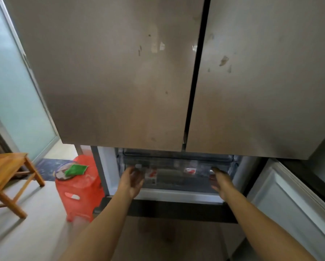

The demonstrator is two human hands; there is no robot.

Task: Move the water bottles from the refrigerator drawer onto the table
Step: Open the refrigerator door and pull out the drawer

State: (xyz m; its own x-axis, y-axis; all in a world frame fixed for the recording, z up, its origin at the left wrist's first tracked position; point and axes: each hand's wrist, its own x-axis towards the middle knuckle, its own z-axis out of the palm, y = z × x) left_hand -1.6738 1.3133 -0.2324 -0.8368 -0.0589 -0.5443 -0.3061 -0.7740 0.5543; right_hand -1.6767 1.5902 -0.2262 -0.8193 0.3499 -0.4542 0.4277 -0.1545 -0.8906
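Left hand (132,180) and right hand (219,182) are reaching wide apart into the open refrigerator drawer (176,193), probably each going for its own water bottle (151,175) lying inside. Too blurry to tell either grip's state.

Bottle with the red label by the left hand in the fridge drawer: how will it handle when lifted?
The bottle seems to lie on its side in the drawer, so it would probably roll if nudged. Its clear plastic looks thin and may dent under a firm grip. Being chilled, it could be slightly slick; how full it is cannot be told.
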